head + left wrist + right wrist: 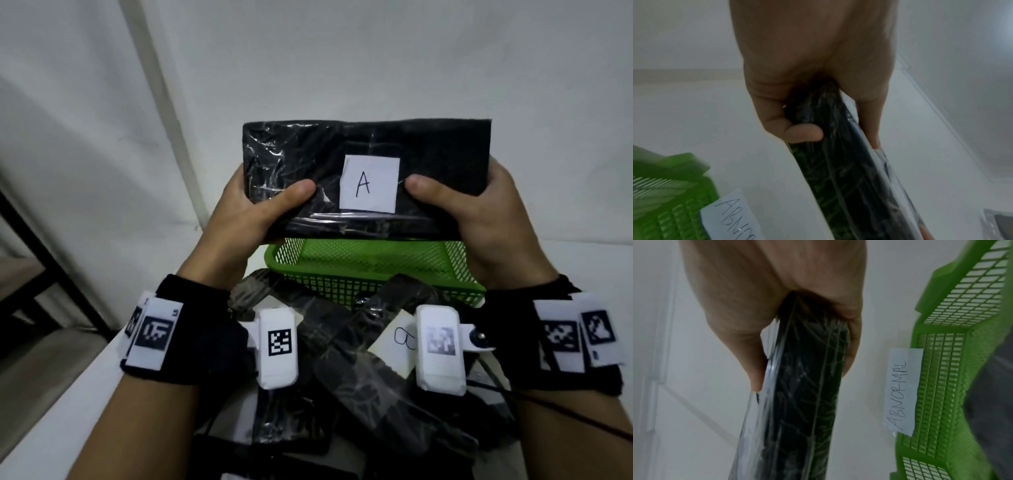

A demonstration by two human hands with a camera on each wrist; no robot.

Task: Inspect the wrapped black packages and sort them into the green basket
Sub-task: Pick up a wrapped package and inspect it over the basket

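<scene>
I hold a flat black package (308, 161) wrapped in clear film up in front of me, its white label (369, 183) marked "A" facing me. My left hand (253, 205) grips its left end, thumb on the front. My right hand (479, 209) grips the right end the same way. The wrist views show the package edge-on (840, 162) (809, 386) between thumb and fingers. The green basket (370, 274) stands on the table just below the package. It carries a paper tag reading "ABNORMAL" (903, 391) on its outer wall (663, 203).
Several more wrapped black packages (342, 359) lie piled on the white table (85, 394) near me, one with a white label (397, 337). A white wall (342, 51) stands behind the basket. A dark-framed piece of furniture (41, 260) is at the left.
</scene>
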